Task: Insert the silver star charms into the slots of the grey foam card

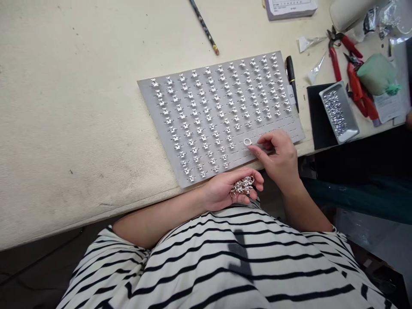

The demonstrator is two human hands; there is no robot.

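Cupped palm up at the table's front edge, my left hand (222, 191) holds a small heap of silver rings (243, 185). My right hand (278, 156) pinches a single silver ring (247, 141) between thumb and fingers, just over the lower right part of a grey foam display board (161, 128). Rows of silver rings (206, 116) with small ornaments stand in slits across most of the board. Bare slits show beside and below the ring in my right hand.
A pencil (206, 30) lies behind the board, and a black pen (291, 81) along its right edge. Further right are a grey tray (339, 113) of small silver pieces, red-handled pliers (334, 62), orange-handled pliers (357, 86) and a green pouch (378, 75). A paper pad (291, 10) lies at the back.
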